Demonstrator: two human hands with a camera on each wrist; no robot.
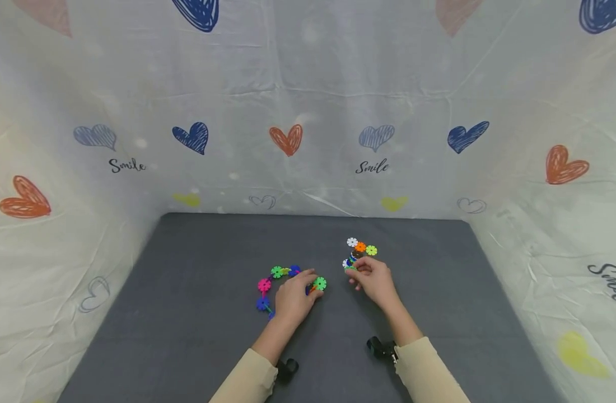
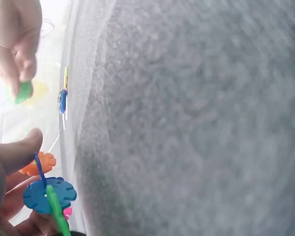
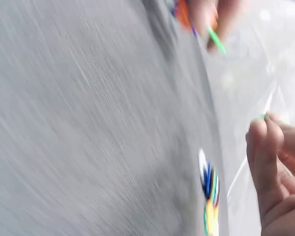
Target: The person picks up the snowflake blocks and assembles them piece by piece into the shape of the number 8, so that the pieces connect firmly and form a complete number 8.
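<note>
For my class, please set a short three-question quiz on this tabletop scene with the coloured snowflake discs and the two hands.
1. True or false: the left hand rests on the curved chain of discs.
2. Which hand pinches a green disc? A left, B right, C neither.
3. What colour is the mat under the pieces?

Key
1. True; its fingers hold the chain's end.
2. B, the right hand, beside the small pile of discs.
3. Dark grey.
</note>
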